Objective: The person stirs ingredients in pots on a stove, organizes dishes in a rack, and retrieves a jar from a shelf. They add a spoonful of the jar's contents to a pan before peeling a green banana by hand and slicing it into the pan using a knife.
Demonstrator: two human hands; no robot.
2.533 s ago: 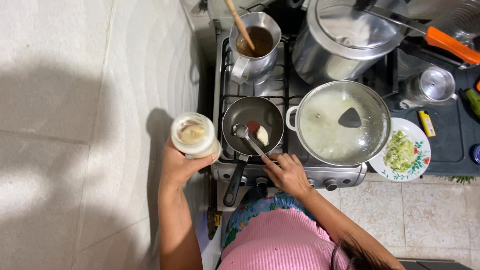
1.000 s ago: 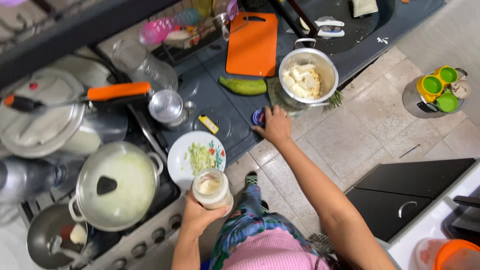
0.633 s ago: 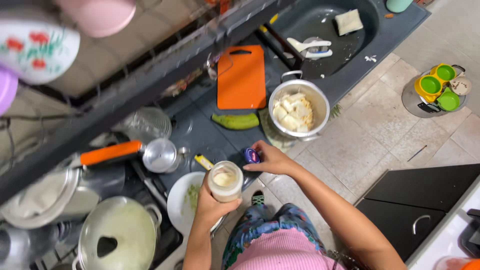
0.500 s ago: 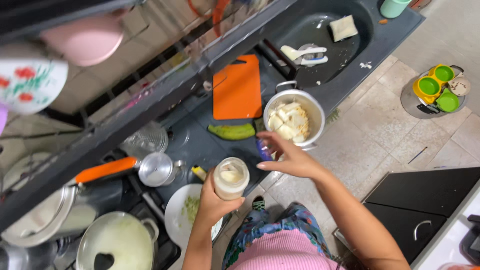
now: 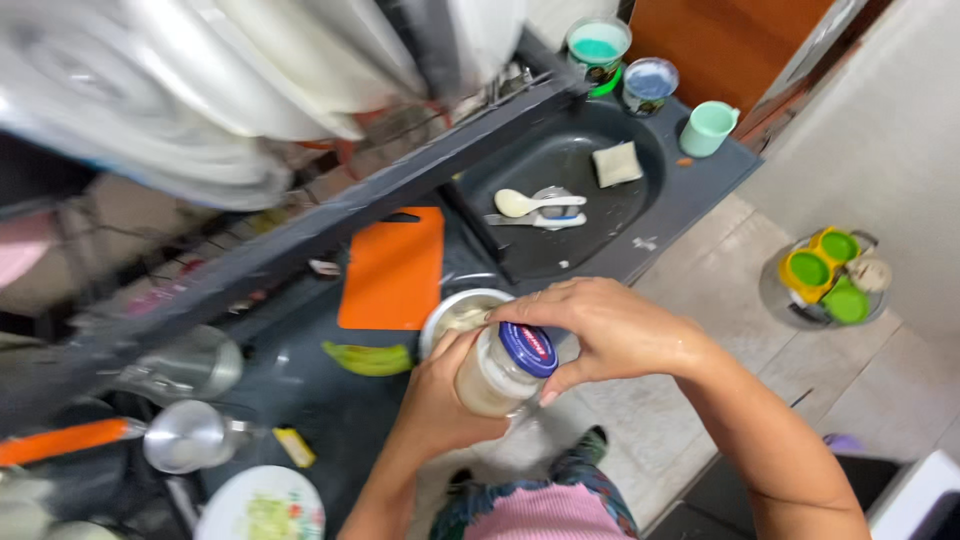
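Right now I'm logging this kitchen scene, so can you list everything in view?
jar: 1, glass, creamy contents, in left hand
lid: 1, blue, on jar
cutting board: 1, orange, counter
plantain: 1, green, below board
pot: 1, metal, behind hands
sink: 1, dark, holds spoon and sponge
cup: 1, mint, sink corner
plate: 1, white, bottom left
left hand: grips jar
right hand: on lid

single head view, looking steeply down, close over counter [image 5: 330,400] and sink [image 5: 560,200]
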